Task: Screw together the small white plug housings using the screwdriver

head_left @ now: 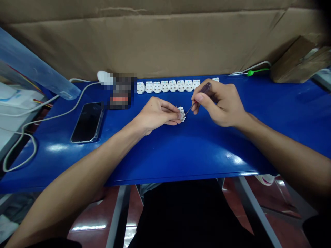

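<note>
Head view, only one you get: your left hand [157, 115] sits at centre of the glossy blue table top [181, 155], fingers [173, 111] closed in a pinch on a small white plastic connector block [182, 114] with short metal pins sticking up from its top edge. The block pokes out at 3 o'clock from those fingertips and rests on or just above the table, can't tell which. Your right hand [219, 103] is curled shut around a thin screwdriver with a dark purple handle [207, 87]. Key relation: the screwdriver's long axis runs from the handle at 1 o'clock down to the tip at 7 o'clock, and the tip meets the block's right face, so the block lies at 8 o'clock from your right fingers, touching or just short of the tip, too small to call. Both hands are close; the left one has the block. Behind, at 12 o'clock, a row of matching white connector blocks [168, 85] lines the back edge. A black smartphone [88, 122] lies at 9 o'clock, well apart.
</note>
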A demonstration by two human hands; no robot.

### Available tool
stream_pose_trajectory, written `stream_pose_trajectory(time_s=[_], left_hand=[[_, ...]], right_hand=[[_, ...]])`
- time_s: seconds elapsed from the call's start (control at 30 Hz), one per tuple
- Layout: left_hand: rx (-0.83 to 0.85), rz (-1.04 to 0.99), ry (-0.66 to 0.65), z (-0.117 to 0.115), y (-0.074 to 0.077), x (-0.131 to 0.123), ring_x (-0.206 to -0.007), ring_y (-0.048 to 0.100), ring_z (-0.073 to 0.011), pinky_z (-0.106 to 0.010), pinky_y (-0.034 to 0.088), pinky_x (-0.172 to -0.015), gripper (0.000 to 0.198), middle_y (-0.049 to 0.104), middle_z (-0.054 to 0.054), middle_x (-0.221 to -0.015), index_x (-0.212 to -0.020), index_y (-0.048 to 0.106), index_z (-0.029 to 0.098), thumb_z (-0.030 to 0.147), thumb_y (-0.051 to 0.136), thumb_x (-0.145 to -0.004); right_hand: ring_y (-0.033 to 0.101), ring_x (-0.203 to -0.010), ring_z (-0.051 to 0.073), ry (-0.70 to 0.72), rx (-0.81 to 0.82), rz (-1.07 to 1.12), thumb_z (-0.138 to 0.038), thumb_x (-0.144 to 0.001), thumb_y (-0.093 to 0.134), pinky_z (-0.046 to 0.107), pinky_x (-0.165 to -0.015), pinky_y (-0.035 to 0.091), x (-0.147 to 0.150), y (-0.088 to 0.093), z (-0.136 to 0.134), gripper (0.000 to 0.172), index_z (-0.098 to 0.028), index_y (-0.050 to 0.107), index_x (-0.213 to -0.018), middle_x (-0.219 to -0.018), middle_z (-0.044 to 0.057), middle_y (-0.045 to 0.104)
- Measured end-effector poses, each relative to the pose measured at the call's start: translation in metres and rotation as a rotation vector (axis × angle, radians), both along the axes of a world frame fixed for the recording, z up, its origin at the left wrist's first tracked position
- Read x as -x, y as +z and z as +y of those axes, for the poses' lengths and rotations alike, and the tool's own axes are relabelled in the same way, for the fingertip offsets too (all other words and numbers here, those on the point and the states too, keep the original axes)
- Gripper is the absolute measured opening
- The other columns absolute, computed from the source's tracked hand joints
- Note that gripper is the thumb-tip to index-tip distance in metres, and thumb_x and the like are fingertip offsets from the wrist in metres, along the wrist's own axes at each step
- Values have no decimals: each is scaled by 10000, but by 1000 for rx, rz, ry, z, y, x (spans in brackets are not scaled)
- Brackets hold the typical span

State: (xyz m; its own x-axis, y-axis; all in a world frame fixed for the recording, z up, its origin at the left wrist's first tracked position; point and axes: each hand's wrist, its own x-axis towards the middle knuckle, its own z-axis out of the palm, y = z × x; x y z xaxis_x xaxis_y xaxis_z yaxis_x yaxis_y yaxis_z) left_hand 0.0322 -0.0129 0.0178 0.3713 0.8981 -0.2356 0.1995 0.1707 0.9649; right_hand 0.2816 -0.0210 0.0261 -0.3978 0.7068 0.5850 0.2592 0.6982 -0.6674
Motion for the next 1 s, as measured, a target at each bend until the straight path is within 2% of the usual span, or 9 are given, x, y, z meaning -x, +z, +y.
stream_pose_trajectory(time_s=[0.53, 0.77, 1.0], left_hand=[[-63, -12, 5, 0, -1, -3, -850, 884, -267, -453, 767, -876, 208, 875, -138, -899, -895, 850, 145, 230, 993, -770], [-78, 53, 4, 0, 0, -3, -930, 893, -315, -522, 763, -925, 169, 868, -161, -931, -915, 866, 138, 224, 980, -825], [-36, 9, -5, 2, -1, -2, -890, 888, -294, -504, 765, -912, 210, 871, -153, -917, -890, 857, 135, 232, 1006, -778]], right_hand=[[784, -620, 154, 4, -30, 28, -461, -1136, 710, 313, -598, 612, 0, 0, 5, 251, -239, 745, -1025, -774, 4, 803], [774, -651, 184, -25, 5, -1, -549, -1145, 668, 369, -640, 643, -1, 0, 3, 286, -290, 750, -1058, -819, -9, 804], [765, -666, 187, -28, 21, -10, -547, -1152, 650, 381, -669, 654, 0, -2, 1, 281, -302, 747, -1056, -839, -8, 798]])
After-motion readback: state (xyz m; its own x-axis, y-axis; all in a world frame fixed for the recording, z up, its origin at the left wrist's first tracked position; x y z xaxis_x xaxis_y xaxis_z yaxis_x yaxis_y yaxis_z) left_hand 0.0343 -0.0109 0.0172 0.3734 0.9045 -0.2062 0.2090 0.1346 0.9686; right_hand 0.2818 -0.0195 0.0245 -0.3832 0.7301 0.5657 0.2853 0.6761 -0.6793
